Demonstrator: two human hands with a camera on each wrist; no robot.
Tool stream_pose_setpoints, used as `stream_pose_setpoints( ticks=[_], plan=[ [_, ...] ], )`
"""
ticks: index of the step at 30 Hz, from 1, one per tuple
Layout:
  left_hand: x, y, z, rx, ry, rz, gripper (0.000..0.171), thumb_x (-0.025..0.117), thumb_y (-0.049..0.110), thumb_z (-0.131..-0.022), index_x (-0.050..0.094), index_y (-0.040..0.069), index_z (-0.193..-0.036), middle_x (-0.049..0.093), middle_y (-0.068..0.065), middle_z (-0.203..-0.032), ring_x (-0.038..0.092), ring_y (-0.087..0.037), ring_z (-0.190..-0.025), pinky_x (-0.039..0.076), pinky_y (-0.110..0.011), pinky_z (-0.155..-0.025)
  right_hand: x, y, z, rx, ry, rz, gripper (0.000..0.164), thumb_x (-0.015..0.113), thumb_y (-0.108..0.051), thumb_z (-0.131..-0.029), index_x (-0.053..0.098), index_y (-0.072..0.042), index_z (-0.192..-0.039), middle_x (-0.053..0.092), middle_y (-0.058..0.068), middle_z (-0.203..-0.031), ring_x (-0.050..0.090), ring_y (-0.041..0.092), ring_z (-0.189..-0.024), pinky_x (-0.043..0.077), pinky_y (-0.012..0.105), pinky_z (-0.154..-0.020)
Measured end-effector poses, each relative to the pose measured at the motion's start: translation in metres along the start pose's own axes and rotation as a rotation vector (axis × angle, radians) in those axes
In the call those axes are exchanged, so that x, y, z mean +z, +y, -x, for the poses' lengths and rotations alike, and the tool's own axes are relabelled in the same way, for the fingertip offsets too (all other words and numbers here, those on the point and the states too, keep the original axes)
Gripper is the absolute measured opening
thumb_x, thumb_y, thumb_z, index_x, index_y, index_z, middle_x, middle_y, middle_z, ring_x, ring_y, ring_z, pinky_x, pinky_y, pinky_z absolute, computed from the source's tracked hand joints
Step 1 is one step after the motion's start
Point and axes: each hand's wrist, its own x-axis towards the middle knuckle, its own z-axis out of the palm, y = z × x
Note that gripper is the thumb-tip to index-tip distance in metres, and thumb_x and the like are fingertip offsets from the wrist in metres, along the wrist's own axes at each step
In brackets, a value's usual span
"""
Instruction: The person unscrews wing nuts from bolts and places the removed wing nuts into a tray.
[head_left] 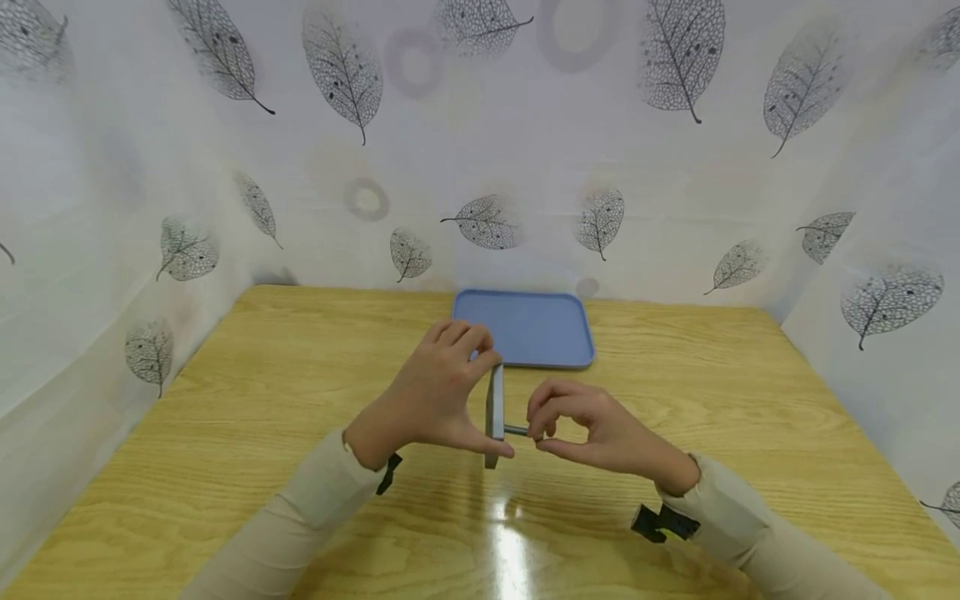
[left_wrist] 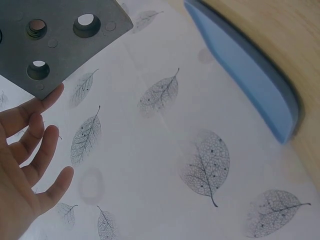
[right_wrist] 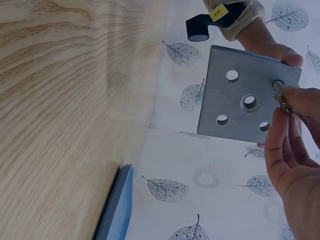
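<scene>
A square grey metal plate (head_left: 495, 404) stands on edge above the table, held by my left hand (head_left: 438, 392), thumb at the bottom and fingers at the top. In the right wrist view, the plate (right_wrist: 240, 92) shows a round hole near each corner and a larger one in the middle. My right hand (head_left: 596, 425) pinches a thin metal bolt (head_left: 516, 430) between thumb and fingertips. The bolt's tip (right_wrist: 278, 86) is at the corner hole nearest my left thumb; how far in it reaches I cannot tell. Fingertips cover much of its outer end.
Behind the hands, a blue tray (head_left: 525, 329) lies on the wooden table (head_left: 315, 358) near the back edge. A white curtain with printed leaves (head_left: 480, 158) encloses the back and sides. Black wrist mounts (head_left: 663, 523) hang under the sleeves.
</scene>
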Motion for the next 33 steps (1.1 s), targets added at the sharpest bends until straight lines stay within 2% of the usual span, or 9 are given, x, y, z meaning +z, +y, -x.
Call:
stream_pose_setpoints(
  ticks=[4,7,14,20,22,28,33],
  plan=[
    [-0.0005,0.0002,0.0001,-0.005,-0.004,0.004,0.085,0.063,0.087,-0.045,0.064,0.013,-0.088,0.046,0.0,-0.09,0.044,-0.018,-0.086,0.04,-0.037,-0.086,0.0003,0.0,0.001,0.029,0.032,0.028,0.012,0.067,-0.003,-0.084,0.062,-0.012,-0.091,0.056,0.004,-0.103,0.053,0.008,-0.08,0.049,0.02,-0.067],
    [-0.0005,0.0002,-0.0001,-0.004,-0.002,0.006,0.085,0.063,0.086,-0.045,0.063,0.013,-0.088,0.046,0.0,-0.091,0.045,-0.018,-0.086,0.04,-0.038,-0.086,0.0001,0.0007,0.001,0.017,0.055,0.049,0.006,0.066,-0.008,-0.086,0.061,-0.011,-0.088,0.056,0.005,-0.104,0.053,0.008,-0.082,0.049,0.019,-0.068],
    [-0.0008,0.0001,-0.0007,-0.005,0.008,0.01,0.085,0.064,0.086,-0.045,0.063,0.013,-0.088,0.047,0.0,-0.09,0.045,-0.018,-0.086,0.04,-0.038,-0.086,0.0004,0.0021,0.0006,-0.003,0.084,0.1,0.012,0.068,-0.004,-0.083,0.063,-0.014,-0.086,0.06,0.003,-0.1,0.058,0.014,-0.094,0.049,0.024,-0.081],
    [0.0,0.0002,-0.0002,-0.009,0.001,0.011,0.085,0.063,0.086,-0.045,0.063,0.013,-0.088,0.046,0.0,-0.09,0.044,-0.018,-0.085,0.04,-0.037,-0.085,0.0004,0.0021,-0.0002,-0.021,0.056,0.063,0.024,0.068,0.006,-0.079,0.063,-0.016,-0.087,0.058,0.005,-0.101,0.056,0.011,-0.089,0.049,0.021,-0.072],
    [0.0,0.0002,-0.0002,-0.009,0.001,0.011,0.085,0.063,0.087,-0.045,0.063,0.013,-0.088,0.046,0.0,-0.09,0.044,-0.018,-0.085,0.04,-0.037,-0.084,-0.0001,0.0022,-0.0007,-0.035,0.036,0.042,0.023,0.067,0.006,-0.08,0.065,-0.015,-0.088,0.057,0.007,-0.102,0.055,0.011,-0.088,0.05,0.021,-0.069],
    [-0.0005,0.0,-0.0003,-0.008,0.006,0.016,0.085,0.063,0.087,-0.045,0.062,0.013,-0.087,0.046,0.0,-0.09,0.044,-0.018,-0.085,0.04,-0.037,-0.085,-0.0019,0.0022,-0.0019,-0.09,-0.008,0.03,0.015,0.063,0.001,-0.085,0.07,-0.012,-0.091,0.06,0.011,-0.101,0.059,0.016,-0.091,0.052,0.024,-0.074],
    [-0.0007,-0.0005,0.0,-0.003,0.012,0.016,0.086,0.063,0.087,-0.044,0.062,0.013,-0.088,0.046,0.0,-0.091,0.044,-0.018,-0.086,0.04,-0.037,-0.085,-0.0034,0.0007,-0.0016,-0.088,-0.025,0.03,0.015,0.064,0.002,-0.085,0.07,-0.009,-0.092,0.065,0.011,-0.098,0.063,0.017,-0.088,0.054,0.025,-0.071]
  ],
)
